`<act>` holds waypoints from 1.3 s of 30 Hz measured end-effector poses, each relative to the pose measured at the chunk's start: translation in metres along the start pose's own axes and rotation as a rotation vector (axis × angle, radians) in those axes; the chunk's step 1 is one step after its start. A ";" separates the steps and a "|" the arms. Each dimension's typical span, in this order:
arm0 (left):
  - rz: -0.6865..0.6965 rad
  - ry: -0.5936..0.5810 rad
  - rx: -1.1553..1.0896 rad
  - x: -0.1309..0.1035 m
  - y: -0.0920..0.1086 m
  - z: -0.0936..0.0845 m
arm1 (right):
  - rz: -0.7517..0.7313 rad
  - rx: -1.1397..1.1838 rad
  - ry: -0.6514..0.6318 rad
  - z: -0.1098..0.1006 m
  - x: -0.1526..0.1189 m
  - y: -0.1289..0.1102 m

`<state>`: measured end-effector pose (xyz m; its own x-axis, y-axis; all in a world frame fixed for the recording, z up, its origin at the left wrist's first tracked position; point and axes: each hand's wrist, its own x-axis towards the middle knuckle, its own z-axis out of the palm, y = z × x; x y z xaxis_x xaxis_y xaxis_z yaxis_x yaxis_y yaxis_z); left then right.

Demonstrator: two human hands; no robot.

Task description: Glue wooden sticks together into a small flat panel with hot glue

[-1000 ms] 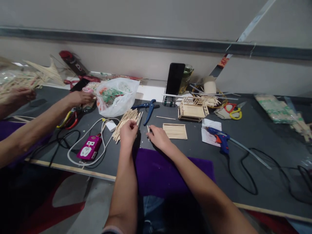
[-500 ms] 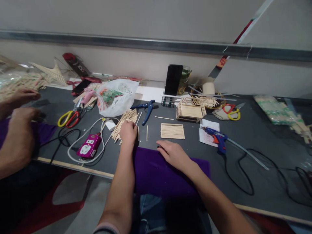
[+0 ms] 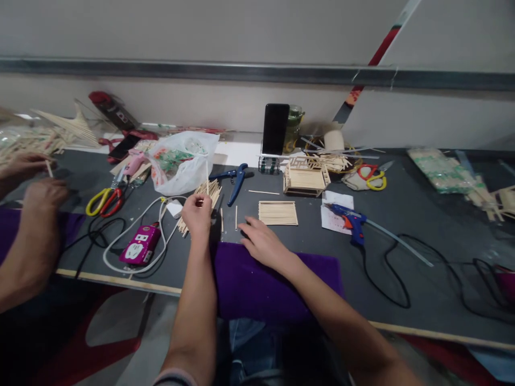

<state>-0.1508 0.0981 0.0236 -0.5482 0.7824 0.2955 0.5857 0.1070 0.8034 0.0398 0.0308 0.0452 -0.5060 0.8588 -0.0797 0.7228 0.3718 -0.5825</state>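
Note:
My left hand [image 3: 197, 213] pinches a thin wooden stick [image 3: 207, 179], which stands upright from the fingertips. Below and behind that hand lies a pile of wooden sticks [image 3: 215, 194]. My right hand [image 3: 260, 239] rests open at the top edge of the purple cloth [image 3: 277, 295], fingers apart. Two short sticks, one being the cut stick [image 3: 236, 218], lie just left of its fingertips. A flat panel of glued sticks [image 3: 277, 213] is beyond the right hand. Farther back stands a small stick-built frame [image 3: 306, 181], with a blue cutter [image 3: 238, 185] to its left.
A blue glue gun [image 3: 350, 222] lies on paper at right, its cord trailing forward. Left are a purple power strip [image 3: 141, 244], scissors [image 3: 104, 202] and a plastic bag [image 3: 183, 163]. A phone [image 3: 276, 128] stands behind. A co-worker's hands [image 3: 46, 193] are far left.
My left hand has lifted off the pile with a stick upright in its fingers. My right hand has moved left toward the short sticks. The co-worker's hand now shows a stick.

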 end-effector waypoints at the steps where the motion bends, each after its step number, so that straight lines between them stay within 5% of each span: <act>1: -0.024 0.015 -0.097 0.000 0.001 0.000 | 0.001 -0.028 -0.023 0.005 0.009 -0.003; 8: 0.004 0.022 -0.386 -0.007 0.011 0.006 | -0.159 0.035 -0.089 0.032 0.062 -0.033; 13: 0.035 -0.137 -0.386 -0.016 0.019 0.007 | -0.145 0.085 -0.060 0.016 0.044 -0.028; 15: 0.068 -0.275 -0.381 -0.022 0.023 0.008 | -0.077 0.161 0.107 0.000 0.019 -0.010; 19: 0.229 -0.559 -0.359 -0.040 0.032 0.017 | 0.127 0.338 0.642 -0.031 -0.029 0.042; 21: 0.293 -0.638 -0.314 -0.049 0.035 0.023 | 0.243 0.399 0.764 -0.040 -0.043 0.068; 28: 0.400 -0.736 -0.240 -0.062 0.029 0.043 | 0.359 0.750 0.642 -0.036 -0.043 0.109; 39: 0.387 -0.804 -0.176 -0.063 0.031 0.044 | 0.351 0.590 0.641 -0.028 -0.050 0.114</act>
<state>-0.0720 0.0791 0.0074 0.2884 0.9434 0.1639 0.5066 -0.2956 0.8099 0.1608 0.0404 0.0050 0.1784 0.9835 0.0295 0.3411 -0.0337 -0.9394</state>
